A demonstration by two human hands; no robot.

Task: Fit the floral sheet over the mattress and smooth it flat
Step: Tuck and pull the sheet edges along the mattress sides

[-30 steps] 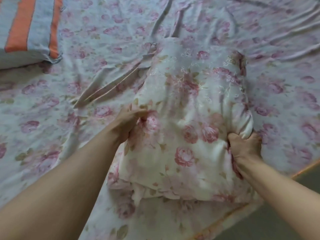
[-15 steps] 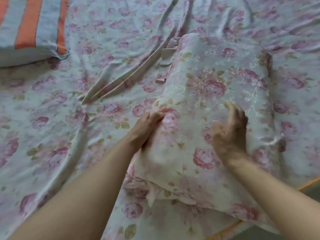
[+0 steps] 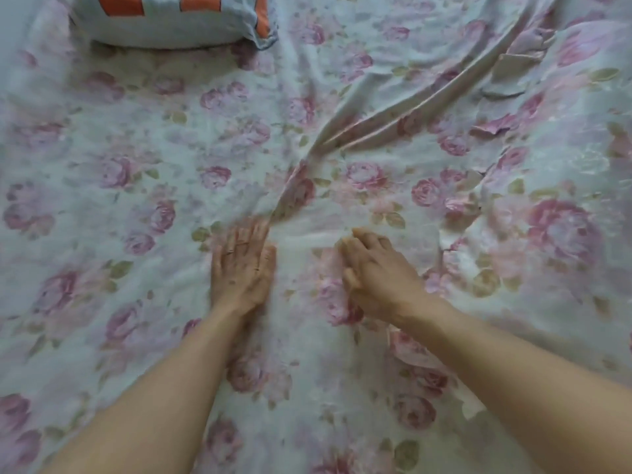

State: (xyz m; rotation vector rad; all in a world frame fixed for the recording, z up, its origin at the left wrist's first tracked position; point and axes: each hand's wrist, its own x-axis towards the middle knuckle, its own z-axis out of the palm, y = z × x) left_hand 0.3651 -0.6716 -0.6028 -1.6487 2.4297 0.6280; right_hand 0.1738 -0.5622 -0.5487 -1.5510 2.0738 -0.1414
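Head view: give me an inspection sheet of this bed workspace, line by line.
Surface: mattress hidden under the sheet.
Job's things: floral sheet spread out; long folds run from the centre to the upper right.
Clutter: striped pillow at the top; bunched floral fabric at right.
Grips: left hand flat on the sheet; right hand on the sheet, fingers bent, grip unclear.
Cables: nothing seen.
Surroundings: nothing seen beyond the bed.

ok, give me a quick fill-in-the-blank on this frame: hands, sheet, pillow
1. The left hand lies flat with its fingers ____ on the floral sheet.
2. The long folds in the sheet run from just beyond the hands toward the upper ____ of the view.
3. The pillow at the top has stripes coloured ____.

Missing words: straight; right; orange
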